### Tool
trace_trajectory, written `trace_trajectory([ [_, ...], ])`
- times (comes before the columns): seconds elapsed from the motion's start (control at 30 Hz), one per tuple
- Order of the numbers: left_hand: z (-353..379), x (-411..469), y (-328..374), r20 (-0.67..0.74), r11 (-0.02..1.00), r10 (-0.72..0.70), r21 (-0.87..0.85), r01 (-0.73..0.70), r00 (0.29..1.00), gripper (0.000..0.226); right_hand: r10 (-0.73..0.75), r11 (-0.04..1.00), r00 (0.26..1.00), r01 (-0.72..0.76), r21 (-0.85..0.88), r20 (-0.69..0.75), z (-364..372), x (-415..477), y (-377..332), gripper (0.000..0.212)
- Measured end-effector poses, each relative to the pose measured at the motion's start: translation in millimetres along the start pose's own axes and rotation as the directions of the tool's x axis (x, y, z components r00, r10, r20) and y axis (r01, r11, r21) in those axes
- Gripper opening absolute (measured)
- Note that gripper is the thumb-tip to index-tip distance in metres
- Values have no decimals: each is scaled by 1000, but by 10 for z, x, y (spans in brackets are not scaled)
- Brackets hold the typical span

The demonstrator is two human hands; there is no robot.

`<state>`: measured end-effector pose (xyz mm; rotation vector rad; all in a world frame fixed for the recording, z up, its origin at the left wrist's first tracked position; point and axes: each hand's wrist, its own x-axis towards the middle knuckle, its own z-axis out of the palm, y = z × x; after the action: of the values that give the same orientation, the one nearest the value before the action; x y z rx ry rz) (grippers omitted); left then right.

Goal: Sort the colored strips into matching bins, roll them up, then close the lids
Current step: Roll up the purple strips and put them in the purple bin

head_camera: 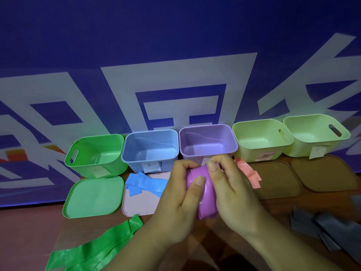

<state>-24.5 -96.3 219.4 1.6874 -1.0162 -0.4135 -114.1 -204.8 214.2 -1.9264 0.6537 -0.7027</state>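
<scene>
A purple strip (207,194), partly wound into a roll, is held between both hands in front of the purple bin (207,140). My left hand (175,202) grips its left side with the thumb on top. My right hand (232,192) pinches its upper right edge. Blue strips (145,183) lie on a pink lid (140,204) before the blue bin (150,149). Green strips (101,245) lie at the front left, near the green bin (95,153) and its green lid (93,196). Pink strips (248,173) peek out behind my right hand.
Two pale green bins (261,139) (314,133) stand open at the right, each with a brown lid (277,178) (328,173) lying in front. Grey strips (328,229) lie at the right edge of the table. A blue wall with white shapes rises directly behind the bins.
</scene>
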Motion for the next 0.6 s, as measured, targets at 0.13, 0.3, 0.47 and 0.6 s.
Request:
trace_trajectory([
  [0.13, 2, 13, 40, -3, 989, -70, -129, 69, 998, 24, -99, 994, 995, 99, -40, 11, -24, -24, 43, 32],
  [0.3, -1, 42, 59, 24, 967, -132, -217, 134, 991, 27, -211, 976, 976, 208, -56, -46, -30, -20, 68, 26],
  [0.47, -14, 75, 51, 3, 981, -79, -179, 78, 997, 42, -223, 973, 972, 218, -70, -79, -23, 15, 76, 23],
  [0.6, -34, 70, 30, -5, 994, -17, -108, 16, 1000, 41, -164, 986, 981, 159, -53, -105, -1, 33, 67, 23],
])
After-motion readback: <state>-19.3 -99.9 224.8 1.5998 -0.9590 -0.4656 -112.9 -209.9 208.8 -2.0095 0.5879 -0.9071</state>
